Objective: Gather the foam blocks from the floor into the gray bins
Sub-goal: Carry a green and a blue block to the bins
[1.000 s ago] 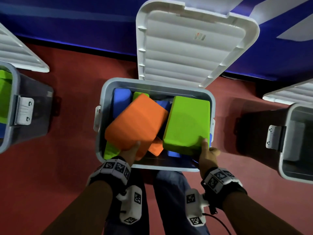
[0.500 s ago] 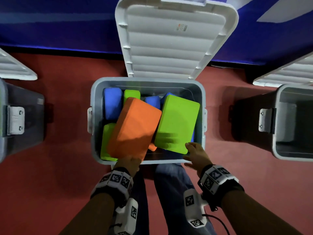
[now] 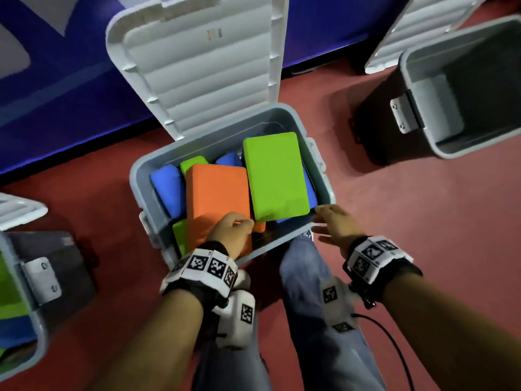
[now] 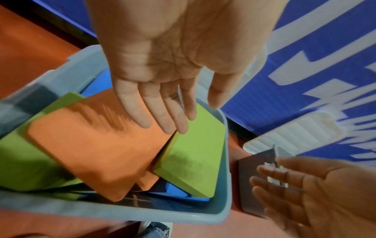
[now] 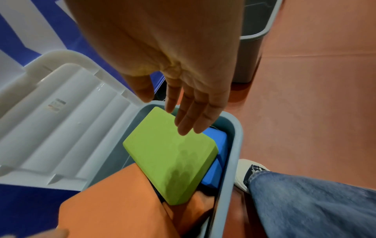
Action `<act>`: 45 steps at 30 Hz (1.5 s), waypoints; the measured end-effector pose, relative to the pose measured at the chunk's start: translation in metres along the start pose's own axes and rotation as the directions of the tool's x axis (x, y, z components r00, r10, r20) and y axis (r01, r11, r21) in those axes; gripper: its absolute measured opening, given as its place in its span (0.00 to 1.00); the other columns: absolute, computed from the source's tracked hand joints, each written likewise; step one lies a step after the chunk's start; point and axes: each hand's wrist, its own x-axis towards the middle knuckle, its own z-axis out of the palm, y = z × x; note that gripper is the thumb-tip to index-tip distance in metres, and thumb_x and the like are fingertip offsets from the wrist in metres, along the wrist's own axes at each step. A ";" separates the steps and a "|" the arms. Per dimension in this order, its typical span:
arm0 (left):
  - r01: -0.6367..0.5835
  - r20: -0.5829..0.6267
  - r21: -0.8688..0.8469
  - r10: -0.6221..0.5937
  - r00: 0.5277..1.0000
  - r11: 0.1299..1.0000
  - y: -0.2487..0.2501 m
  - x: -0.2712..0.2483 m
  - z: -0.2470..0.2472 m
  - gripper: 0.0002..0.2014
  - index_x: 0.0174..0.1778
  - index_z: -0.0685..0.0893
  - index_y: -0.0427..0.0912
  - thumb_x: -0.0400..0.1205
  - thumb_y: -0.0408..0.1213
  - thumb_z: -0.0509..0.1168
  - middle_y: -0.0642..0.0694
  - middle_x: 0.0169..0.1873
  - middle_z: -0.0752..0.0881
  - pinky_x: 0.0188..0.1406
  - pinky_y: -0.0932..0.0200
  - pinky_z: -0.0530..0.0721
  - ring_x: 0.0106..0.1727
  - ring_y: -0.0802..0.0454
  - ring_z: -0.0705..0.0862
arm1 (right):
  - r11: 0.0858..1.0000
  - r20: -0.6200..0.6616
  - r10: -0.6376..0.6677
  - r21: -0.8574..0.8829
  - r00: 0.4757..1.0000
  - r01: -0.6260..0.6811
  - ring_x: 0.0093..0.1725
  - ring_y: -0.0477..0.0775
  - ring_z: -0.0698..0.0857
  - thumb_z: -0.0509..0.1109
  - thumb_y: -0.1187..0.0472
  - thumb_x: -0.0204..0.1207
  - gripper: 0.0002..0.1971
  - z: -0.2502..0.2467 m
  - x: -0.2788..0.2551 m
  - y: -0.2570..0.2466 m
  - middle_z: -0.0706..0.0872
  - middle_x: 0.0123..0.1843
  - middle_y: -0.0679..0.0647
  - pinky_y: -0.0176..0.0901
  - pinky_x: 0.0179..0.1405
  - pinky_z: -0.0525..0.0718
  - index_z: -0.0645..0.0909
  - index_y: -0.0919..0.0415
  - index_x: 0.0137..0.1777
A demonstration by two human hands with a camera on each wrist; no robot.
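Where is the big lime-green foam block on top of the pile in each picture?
Head: the lime-green rectangular foam block is at centre, right side of the middle gray plastic bin.
Left wrist: lower centre-right.
Right wrist: centre.
Shared landmark: the flat orange foam block beside it.

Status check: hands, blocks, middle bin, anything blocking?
Left hand open over the orange foam block. Right hand open, empty, at gray plastic bin rim. Green foam block lies atop the pile. Nothing blocking.
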 end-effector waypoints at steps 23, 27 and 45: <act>-0.768 0.765 0.500 0.213 0.608 0.400 0.088 -0.294 0.290 0.02 0.42 0.80 0.47 0.80 0.38 0.65 0.39 0.49 0.85 0.67 0.42 0.78 0.60 0.39 0.83 | 0.714 -0.439 0.252 0.686 0.862 0.141 0.31 0.48 0.77 0.59 0.59 0.83 0.04 -0.286 -0.304 0.249 0.79 0.36 0.49 0.38 0.33 0.69 0.72 0.53 0.46; -0.843 0.861 0.479 0.056 0.506 0.246 0.023 -0.381 0.394 0.06 0.53 0.80 0.45 0.81 0.39 0.64 0.39 0.57 0.85 0.68 0.48 0.77 0.60 0.41 0.83 | 0.569 -0.456 0.389 0.802 0.800 0.181 0.32 0.49 0.78 0.59 0.59 0.83 0.08 -0.337 -0.360 0.360 0.81 0.37 0.50 0.38 0.32 0.71 0.72 0.52 0.40; -0.945 0.897 0.305 -0.299 0.326 -0.116 -0.291 -0.661 0.722 0.05 0.50 0.79 0.51 0.80 0.43 0.64 0.48 0.50 0.85 0.62 0.51 0.79 0.55 0.46 0.84 | 0.123 -0.327 0.743 0.924 0.584 0.361 0.31 0.48 0.78 0.59 0.61 0.83 0.09 -0.486 -0.502 0.760 0.81 0.36 0.49 0.38 0.31 0.70 0.73 0.52 0.40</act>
